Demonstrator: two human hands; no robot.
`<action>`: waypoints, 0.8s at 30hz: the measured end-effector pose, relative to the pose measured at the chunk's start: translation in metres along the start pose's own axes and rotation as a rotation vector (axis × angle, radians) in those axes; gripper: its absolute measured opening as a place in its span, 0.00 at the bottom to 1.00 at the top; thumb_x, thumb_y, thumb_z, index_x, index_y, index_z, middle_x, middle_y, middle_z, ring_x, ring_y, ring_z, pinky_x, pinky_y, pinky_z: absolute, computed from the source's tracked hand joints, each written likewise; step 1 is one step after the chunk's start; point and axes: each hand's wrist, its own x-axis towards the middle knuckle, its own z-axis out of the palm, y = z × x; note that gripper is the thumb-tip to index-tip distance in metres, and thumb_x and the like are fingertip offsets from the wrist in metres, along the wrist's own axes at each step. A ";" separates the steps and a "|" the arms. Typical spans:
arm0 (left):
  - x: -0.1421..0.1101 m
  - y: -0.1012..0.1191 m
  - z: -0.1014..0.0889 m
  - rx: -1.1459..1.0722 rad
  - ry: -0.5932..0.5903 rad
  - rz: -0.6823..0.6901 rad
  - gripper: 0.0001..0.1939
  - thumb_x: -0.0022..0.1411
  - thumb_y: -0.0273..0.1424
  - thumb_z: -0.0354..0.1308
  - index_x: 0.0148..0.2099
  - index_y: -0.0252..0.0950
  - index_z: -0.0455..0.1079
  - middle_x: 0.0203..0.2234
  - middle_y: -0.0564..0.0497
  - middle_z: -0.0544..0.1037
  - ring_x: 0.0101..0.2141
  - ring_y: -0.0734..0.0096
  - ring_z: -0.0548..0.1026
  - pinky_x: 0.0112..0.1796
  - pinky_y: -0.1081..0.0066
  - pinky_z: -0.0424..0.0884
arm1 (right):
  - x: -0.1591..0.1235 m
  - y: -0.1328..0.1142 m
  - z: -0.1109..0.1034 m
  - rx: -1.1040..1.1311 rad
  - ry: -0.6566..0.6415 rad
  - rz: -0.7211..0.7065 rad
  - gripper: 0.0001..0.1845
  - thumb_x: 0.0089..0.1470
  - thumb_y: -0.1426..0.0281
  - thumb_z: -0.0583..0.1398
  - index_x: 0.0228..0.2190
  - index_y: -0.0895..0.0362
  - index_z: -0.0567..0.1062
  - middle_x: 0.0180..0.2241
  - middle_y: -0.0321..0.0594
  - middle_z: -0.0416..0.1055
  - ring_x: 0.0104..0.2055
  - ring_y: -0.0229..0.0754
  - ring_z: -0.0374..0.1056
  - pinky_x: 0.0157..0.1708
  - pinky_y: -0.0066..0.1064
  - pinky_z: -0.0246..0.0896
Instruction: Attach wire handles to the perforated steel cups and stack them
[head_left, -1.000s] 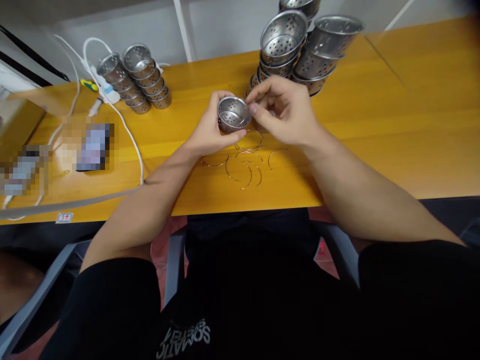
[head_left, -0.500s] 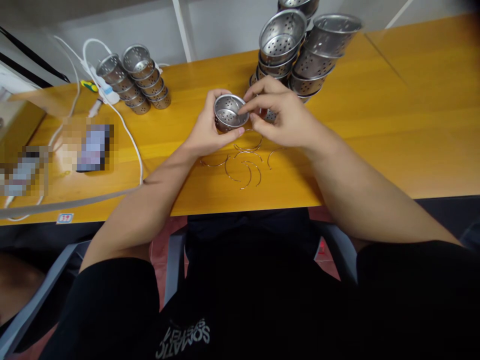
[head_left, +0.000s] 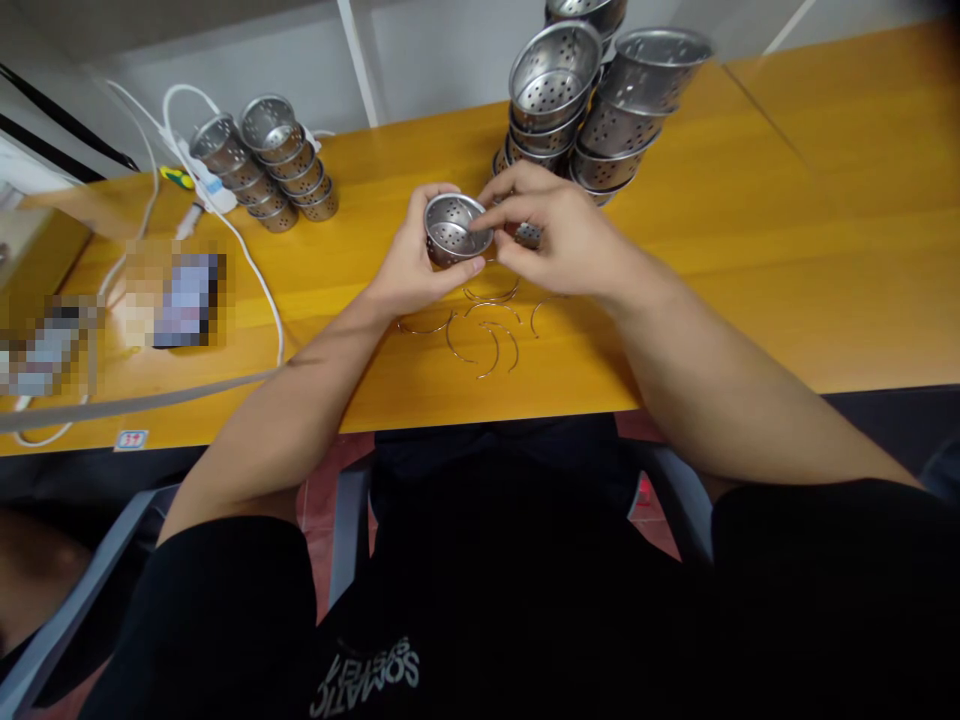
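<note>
A small perforated metal cup (head_left: 454, 232) is tilted in my left hand (head_left: 412, 250), its mouth facing up toward me. My left thumb presses on the near outer side while the fingers wrap around the left and back. At the cup's right rim, my right hand (head_left: 559, 225) is curled, with the index fingertip over the opening and the thumb just outside the rim. Whatever may be between those fingertips is too small to make out. Several thin curved wires (head_left: 487, 345) lie on the table just below the cup. Another perforated piece is partly hidden behind my right hand.
Tall stacks of perforated metal cups (head_left: 615, 130) stand behind my right hand. Smaller cup stacks (head_left: 289, 165) are at the back left. A white cable (head_left: 251, 255), a power strip (head_left: 217, 190) and a blurred phone-like object (head_left: 187, 300) occupy the table's left side.
The view shifts slightly, so the stacks and wires sit a little to the left. Both hands keep nearly the same position at the cup, with small finger movement on the right.
</note>
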 end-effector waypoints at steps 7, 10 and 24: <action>0.001 0.004 0.004 -0.023 -0.001 0.042 0.52 0.82 0.74 0.71 0.85 0.49 0.56 0.68 0.41 0.78 0.67 0.43 0.88 0.70 0.44 0.89 | 0.001 -0.001 0.004 -0.037 -0.044 -0.001 0.13 0.73 0.56 0.74 0.56 0.37 0.95 0.67 0.46 0.88 0.71 0.71 0.82 0.76 0.66 0.82; 0.004 0.020 0.005 0.032 0.021 0.023 0.49 0.85 0.70 0.71 0.85 0.50 0.56 0.68 0.42 0.77 0.69 0.43 0.88 0.71 0.43 0.88 | 0.001 -0.004 0.005 -0.025 -0.077 0.011 0.14 0.70 0.57 0.75 0.55 0.35 0.94 0.69 0.44 0.87 0.73 0.72 0.81 0.77 0.70 0.81; 0.011 0.037 -0.002 0.123 0.039 -0.110 0.45 0.85 0.68 0.74 0.85 0.53 0.61 0.66 0.44 0.80 0.69 0.43 0.90 0.71 0.43 0.90 | -0.003 -0.014 -0.003 0.030 0.023 0.015 0.19 0.65 0.45 0.82 0.53 0.35 0.93 0.72 0.48 0.82 0.74 0.78 0.77 0.74 0.75 0.80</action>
